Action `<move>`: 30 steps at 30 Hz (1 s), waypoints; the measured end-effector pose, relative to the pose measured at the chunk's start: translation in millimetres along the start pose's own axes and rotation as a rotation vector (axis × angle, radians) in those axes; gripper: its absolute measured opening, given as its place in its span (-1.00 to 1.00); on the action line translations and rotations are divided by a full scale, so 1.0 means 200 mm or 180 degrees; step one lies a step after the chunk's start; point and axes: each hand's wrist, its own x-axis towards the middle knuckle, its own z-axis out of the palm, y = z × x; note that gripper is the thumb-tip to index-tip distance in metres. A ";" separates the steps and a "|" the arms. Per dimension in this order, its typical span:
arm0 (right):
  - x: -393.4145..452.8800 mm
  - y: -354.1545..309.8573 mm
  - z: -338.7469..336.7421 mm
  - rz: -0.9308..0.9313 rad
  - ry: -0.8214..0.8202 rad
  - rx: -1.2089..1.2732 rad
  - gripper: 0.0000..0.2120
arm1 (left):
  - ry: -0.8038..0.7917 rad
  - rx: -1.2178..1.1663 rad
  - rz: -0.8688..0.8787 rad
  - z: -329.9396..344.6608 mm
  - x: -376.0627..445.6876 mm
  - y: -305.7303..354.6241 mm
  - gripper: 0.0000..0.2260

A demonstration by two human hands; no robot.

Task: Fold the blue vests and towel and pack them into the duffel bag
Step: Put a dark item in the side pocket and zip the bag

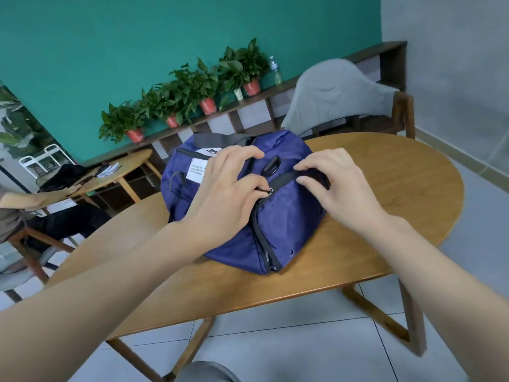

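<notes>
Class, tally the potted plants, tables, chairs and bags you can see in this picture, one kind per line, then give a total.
Potted plants: 5
Tables: 2
Chairs: 2
Bags: 1
Total: 10

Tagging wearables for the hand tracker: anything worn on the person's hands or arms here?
Nothing worn. Left hand and right hand are bare: no gloves, rings, watch or bands visible. Both forearms are bare for all of their visible length, with no sleeve edge in the frame. No markers, cables or tape on either arm.
</notes>
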 end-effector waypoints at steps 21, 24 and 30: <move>0.08 -0.10 0.17 -0.0215 0.0175 -0.0748 -0.86 | 0.0319 -0.0307 -0.0748 0.03 -0.32 0.05 -0.96; 0.06 -0.10 0.17 -0.0100 0.0207 -0.0733 -0.88 | 0.0322 -0.0324 -0.0868 0.07 -0.36 0.09 -0.94; -0.01 -0.18 0.14 -0.0948 -0.0653 -0.0536 -0.73 | 0.0506 -0.0392 -0.1082 0.09 -0.41 0.13 -0.94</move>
